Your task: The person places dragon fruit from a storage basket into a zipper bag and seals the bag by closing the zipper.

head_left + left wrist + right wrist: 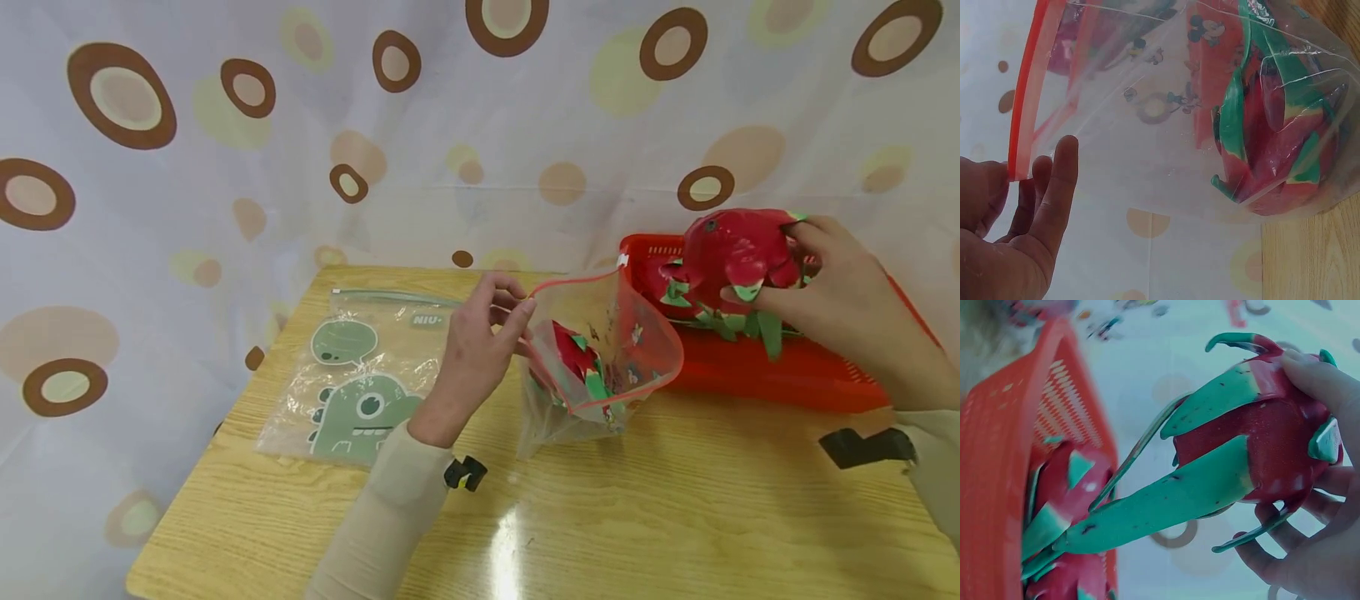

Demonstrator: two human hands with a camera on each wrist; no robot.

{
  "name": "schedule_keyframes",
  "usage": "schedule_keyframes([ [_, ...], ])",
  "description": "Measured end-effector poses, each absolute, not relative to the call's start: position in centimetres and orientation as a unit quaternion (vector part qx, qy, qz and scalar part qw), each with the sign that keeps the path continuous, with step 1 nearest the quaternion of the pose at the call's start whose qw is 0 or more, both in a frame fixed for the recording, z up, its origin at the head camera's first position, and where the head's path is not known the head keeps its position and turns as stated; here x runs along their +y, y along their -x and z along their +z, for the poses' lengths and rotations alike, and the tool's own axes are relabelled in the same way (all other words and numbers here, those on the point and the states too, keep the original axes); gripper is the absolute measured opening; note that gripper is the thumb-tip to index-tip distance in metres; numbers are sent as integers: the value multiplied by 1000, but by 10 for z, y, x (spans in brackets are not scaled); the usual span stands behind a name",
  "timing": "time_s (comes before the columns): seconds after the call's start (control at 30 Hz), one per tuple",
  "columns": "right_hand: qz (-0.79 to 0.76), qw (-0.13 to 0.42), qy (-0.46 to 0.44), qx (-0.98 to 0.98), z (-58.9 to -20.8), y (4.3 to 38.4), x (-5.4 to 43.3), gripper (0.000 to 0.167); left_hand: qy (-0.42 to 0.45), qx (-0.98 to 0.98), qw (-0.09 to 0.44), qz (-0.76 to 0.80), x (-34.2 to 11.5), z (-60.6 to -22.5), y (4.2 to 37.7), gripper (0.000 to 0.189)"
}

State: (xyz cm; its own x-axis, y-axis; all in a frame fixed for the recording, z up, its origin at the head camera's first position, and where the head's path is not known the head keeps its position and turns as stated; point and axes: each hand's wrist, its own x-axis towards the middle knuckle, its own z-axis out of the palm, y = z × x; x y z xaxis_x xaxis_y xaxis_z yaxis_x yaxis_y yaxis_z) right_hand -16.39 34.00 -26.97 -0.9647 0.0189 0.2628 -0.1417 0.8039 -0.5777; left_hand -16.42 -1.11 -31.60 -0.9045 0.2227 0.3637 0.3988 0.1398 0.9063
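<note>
My left hand (480,358) pinches the red-edged rim of a clear zip bag (555,425), whose mouth gapes toward the right. Inside the bag lies a dragon fruit (1279,144) with green scales, seen through the plastic in the left wrist view. My right hand (840,292) grips another dragon fruit (1260,431), held up over the red basket (750,367). Its long green scales trail toward the basket in the right wrist view. More dragon fruits (1072,481) sit in the basket below it.
A flat clear zip bag with a green dinosaur print (360,383) lies on the wooden table (600,525) to the left. A patterned cloth (450,125) hangs behind the table. The basket stands against the bag's right side.
</note>
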Motion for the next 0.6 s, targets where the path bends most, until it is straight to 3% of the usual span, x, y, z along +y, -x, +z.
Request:
schedule_keyframes([
  [0.3, 370, 153, -11, -916, -253, 151, 322, 70, 218, -757, 83, -610, -11, -319, 164, 17],
  [0.6, 408, 170, -17, -897, -237, 139, 304, 67, 264, -764, 142, -572, -11, -321, 163, 19],
])
